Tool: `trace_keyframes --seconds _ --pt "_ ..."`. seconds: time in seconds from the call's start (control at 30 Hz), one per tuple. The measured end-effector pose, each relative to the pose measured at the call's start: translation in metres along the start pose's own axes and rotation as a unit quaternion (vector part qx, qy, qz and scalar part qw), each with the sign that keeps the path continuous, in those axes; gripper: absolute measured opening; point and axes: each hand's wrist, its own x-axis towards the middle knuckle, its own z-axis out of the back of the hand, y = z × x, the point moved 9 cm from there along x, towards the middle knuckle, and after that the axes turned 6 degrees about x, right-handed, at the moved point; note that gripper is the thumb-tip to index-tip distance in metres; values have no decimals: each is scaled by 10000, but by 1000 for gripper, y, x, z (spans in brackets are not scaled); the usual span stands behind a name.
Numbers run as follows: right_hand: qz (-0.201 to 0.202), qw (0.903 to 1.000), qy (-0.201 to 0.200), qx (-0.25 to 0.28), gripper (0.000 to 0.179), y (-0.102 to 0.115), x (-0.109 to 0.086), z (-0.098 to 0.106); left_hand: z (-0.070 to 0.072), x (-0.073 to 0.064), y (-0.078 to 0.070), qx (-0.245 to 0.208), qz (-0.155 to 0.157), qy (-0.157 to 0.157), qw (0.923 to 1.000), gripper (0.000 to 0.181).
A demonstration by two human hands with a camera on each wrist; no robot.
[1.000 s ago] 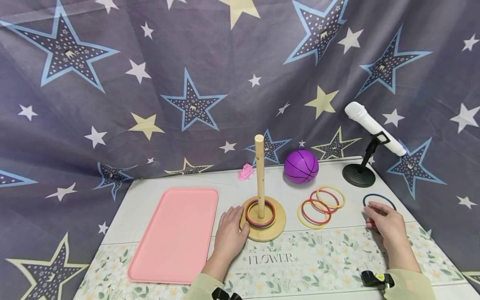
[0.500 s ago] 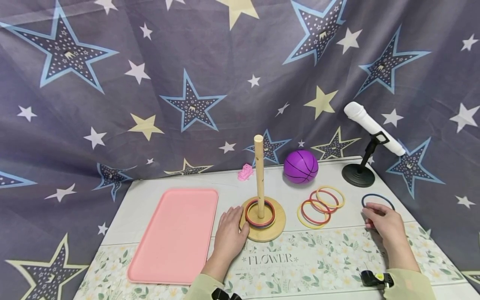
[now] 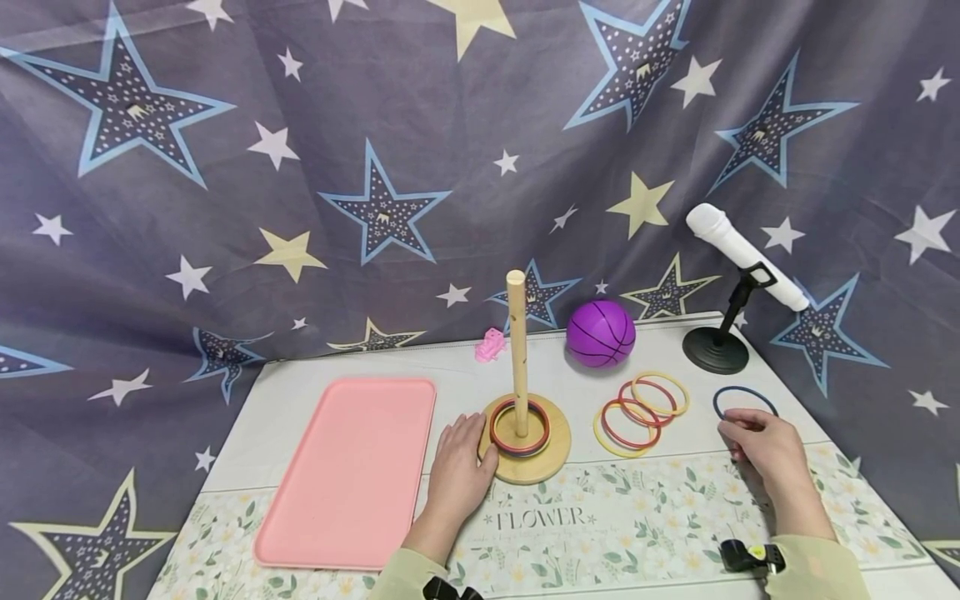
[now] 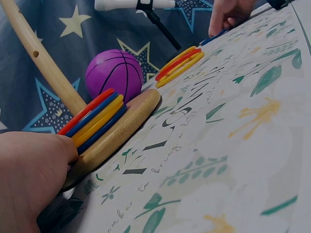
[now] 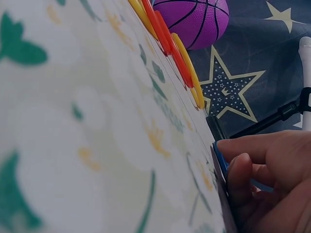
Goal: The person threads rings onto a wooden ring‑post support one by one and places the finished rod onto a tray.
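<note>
My left hand (image 3: 461, 468) rests against the left edge of the round wooden base (image 3: 557, 457), thumb at its near side. An upright wooden post (image 3: 519, 350) rises from this base. Stacked red, blue and yellow rings (image 4: 95, 121) lie around the post's foot. At the right, my right hand (image 3: 768, 446) pinches the near side of a blue ring (image 3: 744, 388), which lies on the table or very close to it. Part of that ring is hidden behind the fingers. Between the hands lie several overlapping red and yellow rings (image 3: 649, 437).
A pink tray (image 3: 352, 471) lies at the left. Along the back are a small pink object (image 3: 491, 345), a purple ball (image 3: 601, 333) and a white microphone (image 3: 750, 257) on a black stand (image 3: 716, 350). A starred curtain (image 3: 420, 100) hangs behind the table.
The right hand and the blue ring have slid slightly left together across the table. My left hand, the base and the loose rings stay in place.
</note>
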Motion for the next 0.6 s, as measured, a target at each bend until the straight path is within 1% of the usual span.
trace_keyframes --seconds 0.23,0.4,0.6 --pt "110 9997 1 -218 40 6 -2 0 0 0 0 -17 30 14 10000 55" --pt "169 9988 -27 -453 38 6 -1 0 0 0 0 -24 20 6 10000 55" --pt "245 9967 -65 -769 33 8 0 1 0 0 0 -7 10 13 10000 55"
